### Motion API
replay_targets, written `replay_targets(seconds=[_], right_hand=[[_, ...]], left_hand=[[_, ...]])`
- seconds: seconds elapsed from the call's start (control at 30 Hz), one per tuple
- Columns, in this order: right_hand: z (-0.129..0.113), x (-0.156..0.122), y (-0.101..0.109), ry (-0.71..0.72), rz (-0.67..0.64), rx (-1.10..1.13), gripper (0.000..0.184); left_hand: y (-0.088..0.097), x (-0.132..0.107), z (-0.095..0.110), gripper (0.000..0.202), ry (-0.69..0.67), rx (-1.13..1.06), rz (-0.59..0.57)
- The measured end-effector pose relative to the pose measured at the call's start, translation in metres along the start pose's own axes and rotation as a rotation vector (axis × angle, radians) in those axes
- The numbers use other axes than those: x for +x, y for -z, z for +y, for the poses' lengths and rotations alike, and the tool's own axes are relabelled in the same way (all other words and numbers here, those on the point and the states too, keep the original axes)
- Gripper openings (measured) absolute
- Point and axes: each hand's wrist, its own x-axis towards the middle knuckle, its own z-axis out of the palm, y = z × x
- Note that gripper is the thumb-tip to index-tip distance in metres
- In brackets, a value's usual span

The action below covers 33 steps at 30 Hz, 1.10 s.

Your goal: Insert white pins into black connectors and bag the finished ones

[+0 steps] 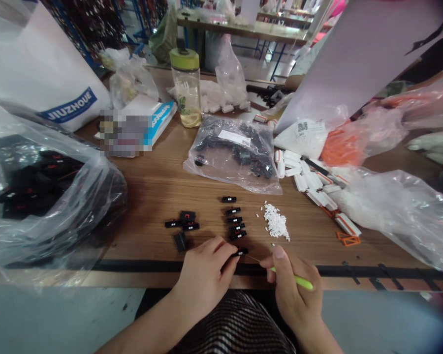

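At the near edge of the wooden table [151,187], seen from the head camera, the left hand [203,275] pinched a small black clip [240,251] between thumb and fingertips. The right hand [293,290] gripped a green-handled needle tool [299,280], its thin tip almost touching the clip. Just beyond the clip lay a column of black clips [234,221]; right of that column sat a heap of white pins [276,222]. The step in hand appeared to be working a part into the clip; the next move would call for steady tip alignment.
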Motion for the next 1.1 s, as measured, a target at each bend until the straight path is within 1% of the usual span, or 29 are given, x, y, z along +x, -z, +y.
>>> replay_targets(seconds=[0.13,0.27,0.37,0.43,0.5,0.6,0.67,0.77,0.9,1.1], right_hand=[[0.0003,-0.0033,0.0005,0.016,-0.039,0.016,0.036],[-0.0029,-0.0042,0.0001,0.087,-0.121,0.046,0.029],[-0.0048,-0.0017,-0.0001,0.140,-0.178,0.025,0.029],[-0.0045,0.0000,0.0005,0.155,-0.189,0.018,0.030],[-0.0036,0.0008,0.0019,0.146,-0.154,0.026,0.031],[-0.0031,0.0002,0.0040,0.110,-0.068,0.011,0.034],[-0.0035,-0.0004,0.0041,0.104,-0.040,-0.003,0.036],[-0.0030,-0.0002,0.0016,0.098,-0.029,0.008,0.037],[-0.0009,0.0008,-0.0018,0.082,-0.048,0.036,0.037],[0.0022,-0.0011,0.0000,0.049,-0.021,0.044,0.037]], left_hand=[[0.0005,0.0000,-0.0004,0.008,0.008,0.013,-0.023],[0.0012,0.0007,-0.0010,0.009,0.008,0.019,-0.041],[0.0013,0.0005,-0.0007,0.008,0.004,0.025,-0.046],[0.0012,0.0000,-0.0004,0.007,0.006,0.029,-0.041],[0.0011,-0.0003,-0.0003,0.007,0.007,0.028,-0.034],[0.0011,0.0000,-0.0005,0.008,0.002,0.025,-0.016],[0.0010,0.0003,-0.0008,0.008,-0.002,0.021,-0.010],[0.0004,0.0002,-0.0011,0.008,-0.006,0.014,0.000],[0.0001,0.0000,-0.0016,0.008,-0.012,0.002,0.003],[0.0008,0.0018,-0.0006,0.008,-0.009,0.009,0.004]])
